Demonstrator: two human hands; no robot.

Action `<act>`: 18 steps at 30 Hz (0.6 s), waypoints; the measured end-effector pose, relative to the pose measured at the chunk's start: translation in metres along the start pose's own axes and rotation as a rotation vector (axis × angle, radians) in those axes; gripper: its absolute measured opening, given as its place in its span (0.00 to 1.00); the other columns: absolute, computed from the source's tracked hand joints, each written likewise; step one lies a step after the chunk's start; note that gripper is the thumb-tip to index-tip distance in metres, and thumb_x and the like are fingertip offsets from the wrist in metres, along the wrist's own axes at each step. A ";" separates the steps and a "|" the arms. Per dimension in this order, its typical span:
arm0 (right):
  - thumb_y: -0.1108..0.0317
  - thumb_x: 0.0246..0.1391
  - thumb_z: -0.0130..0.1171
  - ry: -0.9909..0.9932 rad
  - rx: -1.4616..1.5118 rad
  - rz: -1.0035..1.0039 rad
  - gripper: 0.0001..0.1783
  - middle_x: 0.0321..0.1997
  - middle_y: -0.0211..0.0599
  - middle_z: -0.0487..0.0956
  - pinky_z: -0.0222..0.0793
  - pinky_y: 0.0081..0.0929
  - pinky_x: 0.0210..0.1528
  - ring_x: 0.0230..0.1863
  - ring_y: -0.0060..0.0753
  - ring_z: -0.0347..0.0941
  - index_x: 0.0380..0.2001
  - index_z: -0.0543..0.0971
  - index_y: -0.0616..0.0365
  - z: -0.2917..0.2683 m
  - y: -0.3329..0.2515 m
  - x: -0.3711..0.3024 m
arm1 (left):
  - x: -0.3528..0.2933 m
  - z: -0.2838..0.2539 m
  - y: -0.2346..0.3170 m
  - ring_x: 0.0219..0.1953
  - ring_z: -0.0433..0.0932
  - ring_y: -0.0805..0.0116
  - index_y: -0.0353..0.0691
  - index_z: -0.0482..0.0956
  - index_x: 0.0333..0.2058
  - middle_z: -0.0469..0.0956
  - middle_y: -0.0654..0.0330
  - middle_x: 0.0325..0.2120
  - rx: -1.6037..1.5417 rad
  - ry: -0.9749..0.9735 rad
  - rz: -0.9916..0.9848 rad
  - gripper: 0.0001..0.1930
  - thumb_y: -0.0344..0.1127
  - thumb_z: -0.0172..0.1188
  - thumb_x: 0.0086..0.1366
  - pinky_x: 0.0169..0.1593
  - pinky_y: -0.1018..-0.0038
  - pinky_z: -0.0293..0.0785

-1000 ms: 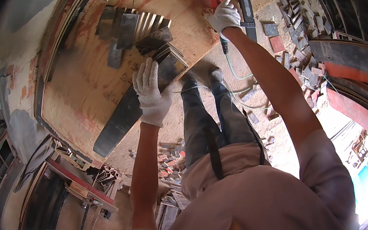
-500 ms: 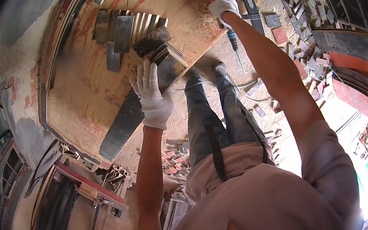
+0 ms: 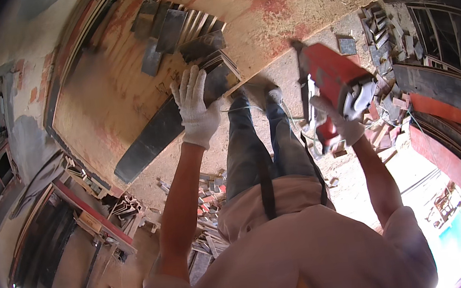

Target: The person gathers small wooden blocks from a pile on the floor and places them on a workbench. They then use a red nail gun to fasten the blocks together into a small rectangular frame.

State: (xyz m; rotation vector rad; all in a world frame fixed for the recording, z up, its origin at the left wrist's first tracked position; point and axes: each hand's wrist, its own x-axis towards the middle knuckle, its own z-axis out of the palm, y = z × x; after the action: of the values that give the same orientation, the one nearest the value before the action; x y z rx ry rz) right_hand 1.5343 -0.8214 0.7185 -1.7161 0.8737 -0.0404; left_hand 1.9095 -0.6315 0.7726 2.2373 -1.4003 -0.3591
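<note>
My right hand [image 3: 345,123], in a white glove, is closed around the handle of a red circular saw [image 3: 337,69]. The saw hangs tilted off the table's near edge, right of my legs, slightly blurred. My gloved left hand [image 3: 198,110] has its fingers stretched and spread, with nothing in it. It is over the near edge of a large plywood sheet [image 3: 259,6], above the end of a long dark board [image 3: 146,143]. Just beyond the fingers lies a small stack of dark panels [image 3: 225,66]. Whether the left palm touches the board is hard to tell.
Several short dark boards [image 3: 172,29] lie piled farther back on the sheet. A thin pale cord [image 3: 246,107] crosses my shins. Wood offcuts [image 3: 382,36] are heaped on the right floor, with more scraps [image 3: 210,187] beside my legs. Red-edged panels [image 3: 445,92] lean at far right.
My right hand has drawn the saw back from the far part of the sheet, toward me and off its near edge. My left hand stays spread in nearly the same place.
</note>
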 end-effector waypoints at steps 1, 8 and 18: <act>0.58 0.57 0.67 -0.025 -0.030 -0.040 0.29 0.53 0.40 0.80 0.73 0.36 0.54 0.53 0.36 0.77 0.58 0.74 0.60 0.006 -0.015 -0.013 | -0.001 0.000 -0.001 0.74 0.57 0.46 0.42 0.64 0.69 0.63 0.49 0.70 -0.006 0.008 -0.001 0.45 0.36 0.75 0.53 0.76 0.39 0.38; 0.55 0.53 0.65 -0.242 -0.430 -0.346 0.32 0.59 0.41 0.77 0.67 0.47 0.61 0.60 0.43 0.72 0.60 0.75 0.54 0.038 -0.078 -0.014 | 0.009 0.003 0.004 0.74 0.58 0.51 0.43 0.67 0.68 0.64 0.54 0.71 0.046 0.002 -0.083 0.45 0.37 0.77 0.50 0.77 0.43 0.38; 0.49 0.48 0.63 -0.456 -0.774 -0.404 0.36 0.66 0.43 0.73 0.57 0.61 0.69 0.70 0.55 0.64 0.61 0.75 0.46 0.047 -0.119 0.024 | 0.006 0.008 0.002 0.74 0.58 0.54 0.43 0.67 0.67 0.65 0.57 0.70 0.076 0.022 -0.121 0.47 0.41 0.78 0.48 0.77 0.44 0.39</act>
State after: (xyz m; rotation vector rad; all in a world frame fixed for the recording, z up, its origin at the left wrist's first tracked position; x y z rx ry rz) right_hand 1.6357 -0.7876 0.7933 -2.4637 0.1791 0.4564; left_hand 1.9071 -0.6401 0.7676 2.3867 -1.2908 -0.3255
